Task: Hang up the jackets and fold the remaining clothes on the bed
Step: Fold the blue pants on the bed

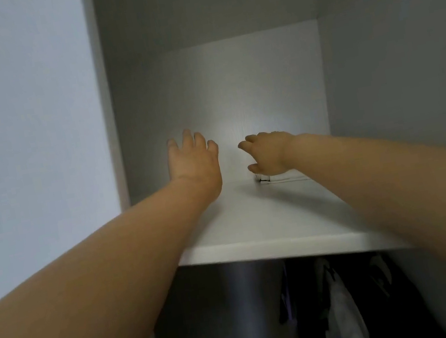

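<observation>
Both my arms reach up over a white wardrobe shelf (255,222). My left hand (193,162) hovers above the shelf with its fingers spread and relaxed, holding nothing. My right hand (266,153) is just to its right, fingers loosely bent, above the near-left corner of a flat white folded garment (283,178) lying on the shelf. Whether the hand touches the garment is unclear. Below the shelf, dark jackets (386,289) and a white garment (342,311) hang in the shadowed compartment.
The shelf compartment has grey side walls (403,47) and a pale back panel (245,81). A light blue room wall (18,115) lies to the left of the wardrobe. A purple item (286,300) hangs left of the white garment below.
</observation>
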